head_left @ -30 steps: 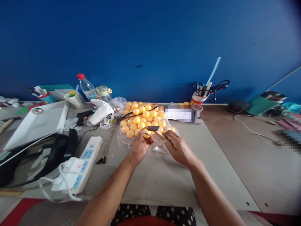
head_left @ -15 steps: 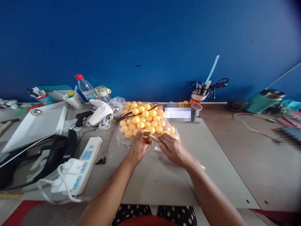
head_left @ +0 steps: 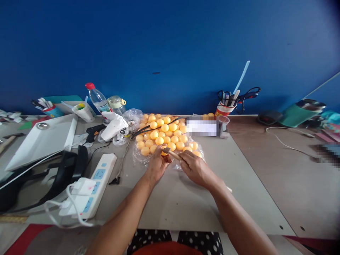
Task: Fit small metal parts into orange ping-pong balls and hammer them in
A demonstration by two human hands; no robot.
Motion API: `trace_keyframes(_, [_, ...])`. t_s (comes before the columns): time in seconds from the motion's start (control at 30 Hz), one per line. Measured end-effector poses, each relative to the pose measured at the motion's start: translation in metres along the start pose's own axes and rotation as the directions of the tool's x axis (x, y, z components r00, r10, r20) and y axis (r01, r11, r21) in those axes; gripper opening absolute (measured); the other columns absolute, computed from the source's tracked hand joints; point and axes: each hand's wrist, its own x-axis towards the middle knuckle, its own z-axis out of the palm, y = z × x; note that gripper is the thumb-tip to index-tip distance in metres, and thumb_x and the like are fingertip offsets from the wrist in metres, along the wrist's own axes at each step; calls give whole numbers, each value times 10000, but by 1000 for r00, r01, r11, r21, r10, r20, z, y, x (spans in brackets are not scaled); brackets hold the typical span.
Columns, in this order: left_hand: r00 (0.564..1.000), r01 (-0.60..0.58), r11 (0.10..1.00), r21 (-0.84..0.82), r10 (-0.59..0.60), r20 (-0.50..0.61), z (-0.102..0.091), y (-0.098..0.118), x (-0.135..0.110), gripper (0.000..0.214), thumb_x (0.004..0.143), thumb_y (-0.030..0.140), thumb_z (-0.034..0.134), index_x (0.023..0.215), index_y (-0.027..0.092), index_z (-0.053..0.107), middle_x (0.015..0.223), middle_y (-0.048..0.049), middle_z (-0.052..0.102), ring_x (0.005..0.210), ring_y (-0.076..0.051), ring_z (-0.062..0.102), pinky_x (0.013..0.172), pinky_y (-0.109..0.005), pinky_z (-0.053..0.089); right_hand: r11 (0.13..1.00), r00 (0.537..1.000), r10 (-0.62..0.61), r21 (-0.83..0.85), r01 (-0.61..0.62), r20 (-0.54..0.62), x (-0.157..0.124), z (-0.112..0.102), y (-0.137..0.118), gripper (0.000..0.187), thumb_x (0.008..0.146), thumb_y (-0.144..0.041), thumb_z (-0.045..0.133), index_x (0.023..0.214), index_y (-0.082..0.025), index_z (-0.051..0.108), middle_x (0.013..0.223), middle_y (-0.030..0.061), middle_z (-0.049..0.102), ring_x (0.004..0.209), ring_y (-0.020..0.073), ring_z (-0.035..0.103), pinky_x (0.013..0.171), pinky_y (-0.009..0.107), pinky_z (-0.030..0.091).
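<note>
My left hand (head_left: 156,165) is curled around an orange ball (head_left: 164,152) just in front of a clear plastic bag full of several orange balls (head_left: 162,134). My right hand (head_left: 195,167) grips the wooden handle of a small hammer (head_left: 170,152), whose dark metal head rests against the ball in my left hand. The end of the handle sticks out behind my right wrist. Both hands hover low over the grey mat (head_left: 186,198) at the middle of the table.
A white power strip (head_left: 92,184) with plugs and cables lies left, beside a black strap and a white tray (head_left: 39,141). A white glue gun (head_left: 114,128), water bottle (head_left: 97,99) and cups stand behind. A cup of scissors (head_left: 225,106) and a green mug (head_left: 300,113) sit to the right.
The hammer head has come down from above the ball onto it, and both hands have dropped slightly toward the mat. Since half a second ago almost nothing has moved.
</note>
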Motion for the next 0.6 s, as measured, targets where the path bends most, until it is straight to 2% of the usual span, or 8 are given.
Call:
trace_keyframes(0.17, [1000, -29, 999, 13, 29, 12, -2, -2, 1, 458, 724, 503, 726, 982, 150, 587, 665, 31, 572, 495, -87, 513, 521, -247, 432, 999, 1000, -11, 36, 12, -29, -1, 0, 2, 141, 887, -122, 454, 886, -185, 580, 858, 60, 593, 713, 157, 545, 650, 267, 421])
trace_keyframes(0.27, [1000, -10, 1000, 0, 10, 13, -3, -4, 2, 461, 711, 485, 744, 993, 158, 583, 658, 45, 561, 482, -86, 507, 514, -249, 427, 1000, 1000, -7, 18, 7, -7, -1, 1, 2, 137, 886, -126, 460, 885, -181, 585, 843, 59, 596, 707, 159, 540, 652, 274, 422])
trace_keyframes(0.4, [1000, -30, 1000, 1, 30, -3, -3, -4, 3, 423, 749, 508, 703, 942, 153, 578, 643, 28, 575, 480, -94, 505, 505, -249, 422, 997, 999, -43, 61, 45, -31, -1, -1, 3, 141, 885, -122, 456, 904, -183, 582, 867, 61, 600, 722, 157, 539, 656, 272, 426])
trace_keyframes(0.6, [999, 32, 999, -21, -33, -37, 0, -1, 3, 391, 775, 523, 677, 833, 157, 552, 592, 13, 579, 463, -103, 502, 480, -246, 430, 999, 999, -29, 46, 30, -19, 0, -3, 3, 146, 888, -127, 447, 804, -186, 550, 786, 40, 565, 672, 144, 506, 621, 263, 404])
